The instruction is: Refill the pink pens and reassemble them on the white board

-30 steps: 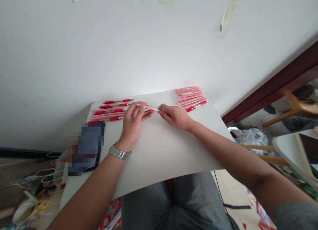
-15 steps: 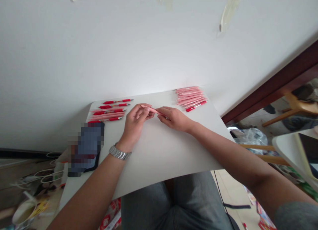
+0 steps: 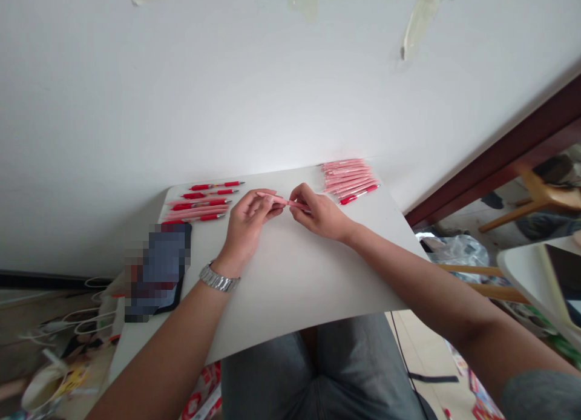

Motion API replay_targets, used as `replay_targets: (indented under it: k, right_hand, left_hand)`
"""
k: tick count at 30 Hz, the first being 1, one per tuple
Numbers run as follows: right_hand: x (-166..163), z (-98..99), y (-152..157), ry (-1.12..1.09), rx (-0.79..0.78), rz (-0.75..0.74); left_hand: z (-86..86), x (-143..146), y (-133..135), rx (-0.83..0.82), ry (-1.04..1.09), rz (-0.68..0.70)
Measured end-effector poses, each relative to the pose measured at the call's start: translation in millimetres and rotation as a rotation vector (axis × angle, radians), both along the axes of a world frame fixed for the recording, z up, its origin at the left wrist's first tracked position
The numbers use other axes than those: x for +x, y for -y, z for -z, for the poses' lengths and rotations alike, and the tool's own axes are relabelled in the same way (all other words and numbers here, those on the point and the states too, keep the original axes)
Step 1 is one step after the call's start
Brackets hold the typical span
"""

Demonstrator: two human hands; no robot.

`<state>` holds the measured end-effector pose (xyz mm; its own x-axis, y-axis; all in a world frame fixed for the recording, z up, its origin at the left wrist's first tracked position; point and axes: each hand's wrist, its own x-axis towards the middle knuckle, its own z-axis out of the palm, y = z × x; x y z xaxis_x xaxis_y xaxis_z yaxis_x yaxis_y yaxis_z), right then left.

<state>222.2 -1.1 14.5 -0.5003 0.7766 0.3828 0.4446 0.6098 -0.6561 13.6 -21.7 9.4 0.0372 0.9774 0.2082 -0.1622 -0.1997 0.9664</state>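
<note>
1 pink pen (image 3: 280, 200) over desk (image 3: 308, 269) ctr, L hand (image 3: 245, 217) & R hand (image 3: 320, 213) grips both clamped on it, looks nearly joined; red pens (image 3: 221, 201) at desk's far L, pink pile (image 3: 348, 179) at far R, done vs left unclear.

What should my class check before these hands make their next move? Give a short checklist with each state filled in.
1. Left hand holding the pink pen: ok.
2. Right hand on the pen's other end: ok.
3. Pen's parts fully joined: cannot tell; fingers cover much of it.
4. A hand free for another item: not ok; both are on the pen.
5. Red pens at the left, apart from the left hand: ok.
6. Pink bundle at the right, apart from the right hand: ok.
</note>
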Motion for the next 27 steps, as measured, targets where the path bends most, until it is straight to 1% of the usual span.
replay_targets:
  k: [10,18,21,27]
  right_hand:
    - [1.1,1.6,-0.9,0.053,0.005,-0.006]
    - [-0.3,4.3,-2.3,-0.039,0.015,-0.010]
    - [0.1,4.2,-2.4,-0.053,0.014,-0.023]
    - [0.6,4.7,-3.0,-0.053,0.027,0.019]
  left_hand:
    - [-0.8,-1.0,0.4,-0.014,0.011,-0.024]
    - [-0.3,-0.6,0.6,-0.013,0.014,0.016]
    - [0.1,-0.6,0.7,-0.011,0.019,0.014]
    - [0.9,0.2,0.2,-0.001,0.039,-0.015]
